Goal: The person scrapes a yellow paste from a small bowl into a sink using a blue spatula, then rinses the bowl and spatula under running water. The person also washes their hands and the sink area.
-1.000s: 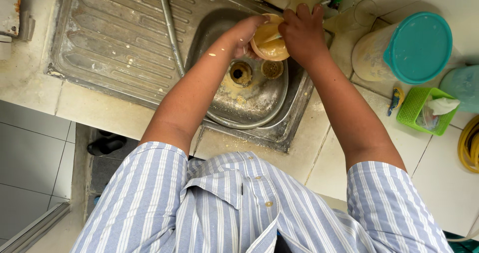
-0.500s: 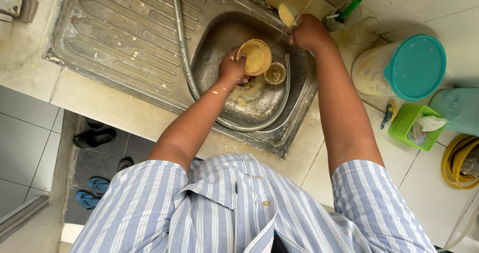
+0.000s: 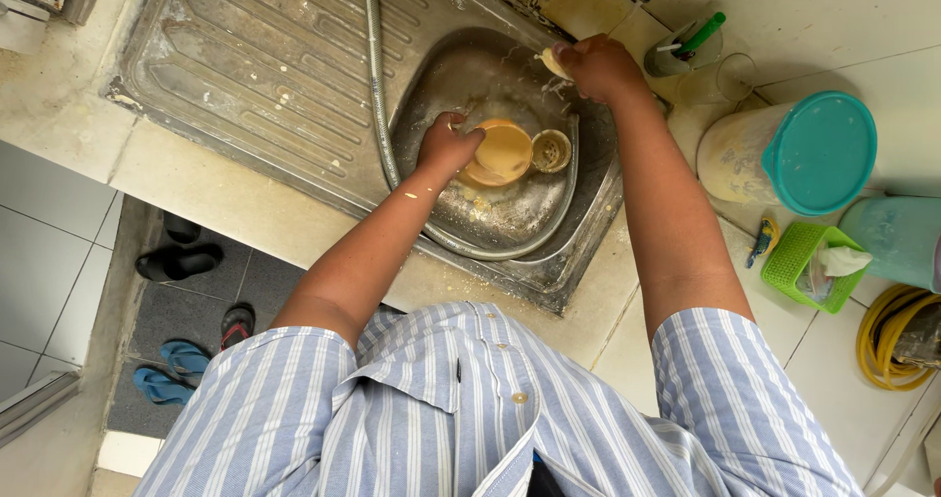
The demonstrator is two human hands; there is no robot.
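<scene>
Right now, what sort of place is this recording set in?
Most likely a home kitchen's washing-up corner: a steel sink with a ribbed drainboard, the left hand holding a tan bowl in the basin, and a lidded plastic tub on the tiled counter.

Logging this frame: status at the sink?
Left hand grips tan bowl in the basin. Right hand holds pale sponge. Metal hose lies beside the bowl.

Teal-lidded tub (image 3: 784, 154) right of sink (image 3: 294, 75)
</scene>
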